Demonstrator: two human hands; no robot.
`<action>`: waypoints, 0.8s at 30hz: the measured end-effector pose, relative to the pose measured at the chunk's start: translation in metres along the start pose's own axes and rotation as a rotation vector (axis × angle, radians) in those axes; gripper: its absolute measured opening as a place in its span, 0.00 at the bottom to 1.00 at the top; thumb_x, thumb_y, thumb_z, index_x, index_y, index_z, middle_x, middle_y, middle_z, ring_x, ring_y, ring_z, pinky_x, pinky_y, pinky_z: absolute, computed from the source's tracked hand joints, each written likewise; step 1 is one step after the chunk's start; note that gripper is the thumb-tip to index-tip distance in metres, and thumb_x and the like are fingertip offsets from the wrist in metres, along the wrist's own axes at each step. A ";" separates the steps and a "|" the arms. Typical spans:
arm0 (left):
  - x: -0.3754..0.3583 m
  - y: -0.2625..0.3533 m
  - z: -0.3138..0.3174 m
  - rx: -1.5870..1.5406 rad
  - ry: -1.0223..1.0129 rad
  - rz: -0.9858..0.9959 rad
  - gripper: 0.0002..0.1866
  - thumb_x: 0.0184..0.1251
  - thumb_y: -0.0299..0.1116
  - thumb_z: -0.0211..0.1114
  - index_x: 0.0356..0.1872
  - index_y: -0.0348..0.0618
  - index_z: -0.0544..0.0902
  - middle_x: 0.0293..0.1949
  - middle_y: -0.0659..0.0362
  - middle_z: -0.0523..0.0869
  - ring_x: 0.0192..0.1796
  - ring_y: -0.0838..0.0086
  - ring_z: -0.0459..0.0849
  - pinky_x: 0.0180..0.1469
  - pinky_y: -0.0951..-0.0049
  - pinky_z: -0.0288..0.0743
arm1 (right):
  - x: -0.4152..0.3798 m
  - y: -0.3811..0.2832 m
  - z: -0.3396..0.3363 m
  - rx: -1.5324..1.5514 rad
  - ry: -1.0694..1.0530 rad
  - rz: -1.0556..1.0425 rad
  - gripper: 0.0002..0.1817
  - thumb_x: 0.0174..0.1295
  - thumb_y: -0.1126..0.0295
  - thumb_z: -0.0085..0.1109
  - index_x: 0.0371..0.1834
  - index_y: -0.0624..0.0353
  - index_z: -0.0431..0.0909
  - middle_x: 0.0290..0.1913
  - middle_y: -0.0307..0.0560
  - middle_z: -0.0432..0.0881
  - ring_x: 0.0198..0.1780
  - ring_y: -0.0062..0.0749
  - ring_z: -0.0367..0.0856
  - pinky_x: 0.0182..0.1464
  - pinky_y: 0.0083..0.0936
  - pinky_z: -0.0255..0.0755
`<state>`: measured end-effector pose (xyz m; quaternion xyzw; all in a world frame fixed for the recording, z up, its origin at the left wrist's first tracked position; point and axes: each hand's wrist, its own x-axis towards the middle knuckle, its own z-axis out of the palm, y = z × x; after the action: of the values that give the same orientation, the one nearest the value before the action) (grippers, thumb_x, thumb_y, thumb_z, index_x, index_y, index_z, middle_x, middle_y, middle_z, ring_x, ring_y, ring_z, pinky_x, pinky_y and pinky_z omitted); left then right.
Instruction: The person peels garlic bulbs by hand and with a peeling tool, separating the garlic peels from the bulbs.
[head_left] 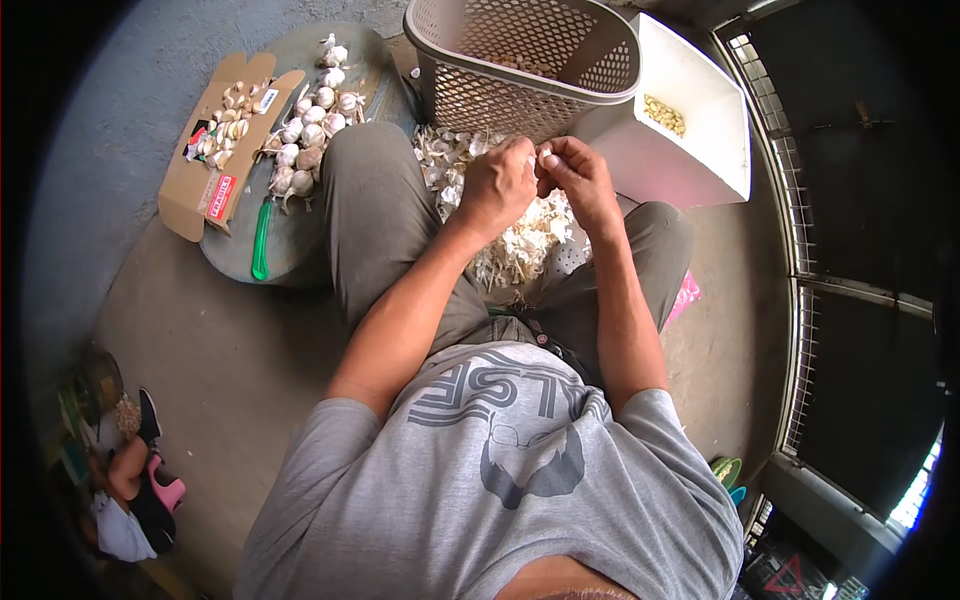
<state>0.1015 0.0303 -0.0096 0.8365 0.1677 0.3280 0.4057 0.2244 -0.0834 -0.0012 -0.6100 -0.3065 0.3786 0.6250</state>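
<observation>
My left hand (497, 184) and my right hand (580, 178) meet above my lap, fingertips pinched together. Between them is a small pale piece, mostly hidden by the fingers; it looks like a garlic clove. Below the hands lies a heap of garlic skins (522, 245) on the floor. Whole garlic bulbs (313, 134) rest on a round grey surface (235, 250) at the left, beside an opened cardboard box (190, 187) with loose cloves (234, 130) on it. A green-handled knife (261, 240) lies near that surface's edge.
A brown perforated basket (500, 95) stands ahead of my hands. Right of it, a white foam box (700, 160) holds peeled cloves (664, 116). Another person (125, 500) sits at the lower left. A metal grille (797, 250) runs along the right.
</observation>
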 end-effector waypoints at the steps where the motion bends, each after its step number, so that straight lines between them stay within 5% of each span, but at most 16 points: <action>1: -0.001 0.000 0.001 0.020 0.008 0.035 0.07 0.75 0.29 0.59 0.38 0.36 0.78 0.30 0.44 0.83 0.35 0.46 0.84 0.39 0.52 0.75 | 0.001 0.000 0.001 0.061 0.020 -0.023 0.06 0.76 0.73 0.58 0.47 0.65 0.79 0.34 0.41 0.83 0.30 0.22 0.82 0.34 0.21 0.78; 10: -0.003 -0.002 0.007 -0.015 -0.069 0.037 0.07 0.70 0.29 0.62 0.35 0.33 0.80 0.32 0.41 0.84 0.34 0.47 0.85 0.37 0.53 0.76 | 0.005 0.012 -0.005 0.140 0.016 -0.021 0.08 0.75 0.71 0.61 0.49 0.63 0.80 0.40 0.37 0.84 0.41 0.18 0.79 0.44 0.19 0.74; 13: -0.003 0.007 -0.001 -0.130 -0.239 -0.223 0.08 0.69 0.28 0.62 0.34 0.33 0.81 0.34 0.39 0.84 0.33 0.46 0.84 0.37 0.54 0.77 | 0.007 -0.007 -0.008 -0.024 -0.009 -0.001 0.07 0.72 0.72 0.64 0.46 0.64 0.82 0.38 0.35 0.84 0.39 0.17 0.79 0.42 0.19 0.75; 14: -0.003 0.003 0.003 -0.125 -0.246 -0.283 0.07 0.69 0.27 0.61 0.36 0.34 0.85 0.33 0.45 0.87 0.31 0.57 0.85 0.35 0.61 0.77 | 0.010 -0.016 -0.014 -0.086 -0.033 0.006 0.07 0.72 0.72 0.64 0.45 0.65 0.83 0.37 0.35 0.84 0.38 0.18 0.79 0.41 0.19 0.75; 16: 0.002 -0.008 0.010 -0.437 -0.257 -0.459 0.08 0.70 0.27 0.61 0.38 0.34 0.86 0.32 0.51 0.89 0.31 0.67 0.84 0.35 0.67 0.76 | 0.017 -0.036 -0.020 -0.112 -0.032 0.000 0.06 0.70 0.73 0.66 0.43 0.65 0.85 0.32 0.35 0.83 0.36 0.20 0.81 0.38 0.20 0.77; 18: 0.003 -0.024 0.022 -0.734 -0.248 -0.589 0.10 0.73 0.28 0.61 0.41 0.34 0.88 0.33 0.61 0.88 0.32 0.81 0.81 0.35 0.78 0.74 | 0.039 -0.044 -0.028 0.019 0.062 -0.200 0.16 0.70 0.75 0.63 0.59 0.66 0.80 0.47 0.43 0.84 0.37 0.25 0.83 0.39 0.22 0.78; 19: 0.004 -0.024 0.021 -0.952 -0.206 -0.617 0.10 0.74 0.30 0.61 0.45 0.35 0.87 0.33 0.59 0.88 0.32 0.80 0.82 0.35 0.78 0.76 | 0.045 -0.055 -0.022 0.096 0.193 -0.311 0.20 0.71 0.75 0.61 0.66 0.67 0.76 0.56 0.48 0.82 0.39 0.26 0.84 0.41 0.23 0.78; 21: 0.006 -0.017 0.013 -1.121 -0.128 -0.655 0.11 0.77 0.32 0.61 0.49 0.36 0.85 0.34 0.60 0.87 0.33 0.80 0.83 0.34 0.80 0.78 | 0.043 -0.063 -0.020 -0.239 0.290 -0.276 0.24 0.71 0.77 0.61 0.69 0.65 0.73 0.57 0.50 0.83 0.42 0.30 0.86 0.39 0.23 0.80; 22: 0.008 -0.019 0.010 -1.148 -0.155 -0.671 0.17 0.81 0.41 0.58 0.54 0.37 0.82 0.37 0.58 0.87 0.35 0.79 0.84 0.35 0.80 0.81 | 0.047 -0.066 -0.016 -0.403 0.331 -0.264 0.26 0.70 0.77 0.61 0.71 0.64 0.71 0.57 0.52 0.83 0.43 0.31 0.87 0.38 0.24 0.81; 24: 0.010 -0.008 0.000 -1.262 -0.121 -0.671 0.24 0.82 0.50 0.56 0.58 0.37 0.80 0.40 0.56 0.87 0.38 0.77 0.85 0.38 0.78 0.83 | 0.026 -0.057 -0.002 -0.356 0.011 -0.144 0.18 0.71 0.78 0.58 0.64 0.65 0.77 0.56 0.51 0.85 0.50 0.33 0.87 0.48 0.27 0.81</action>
<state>0.1088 0.0408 -0.0120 0.3622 0.1716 0.1731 0.8997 0.2452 -0.0609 0.0532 -0.6896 -0.4081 0.2692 0.5342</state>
